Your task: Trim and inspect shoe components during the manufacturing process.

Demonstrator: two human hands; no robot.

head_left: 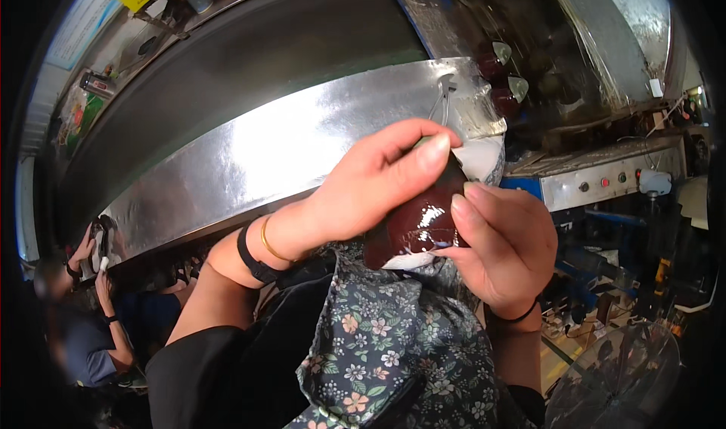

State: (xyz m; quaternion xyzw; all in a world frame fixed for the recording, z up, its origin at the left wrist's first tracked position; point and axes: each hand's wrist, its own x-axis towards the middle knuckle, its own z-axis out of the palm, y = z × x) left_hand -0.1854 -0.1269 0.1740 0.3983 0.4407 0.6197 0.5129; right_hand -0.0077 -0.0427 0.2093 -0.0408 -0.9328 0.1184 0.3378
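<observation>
In front of my chest is a glossy dark red shoe upper with a white underside along its lower edge. My left hand is closed over its upper left part, thumb on top and fingers curled behind. The fingertips and thumb of my right hand press on its right side, near the lower edge. Whether something small sits between those fingers is hidden. Just beyond lies a bare metal ledge, with a metal wrench-like tool at its right end.
A dark conveyor belt runs past the ledge. Two dark red pieces with pale green tops stand at the right, by a machine. Its control panel has buttons. A round fan guard is lower right. A co-worker handles a black-and-white item at left.
</observation>
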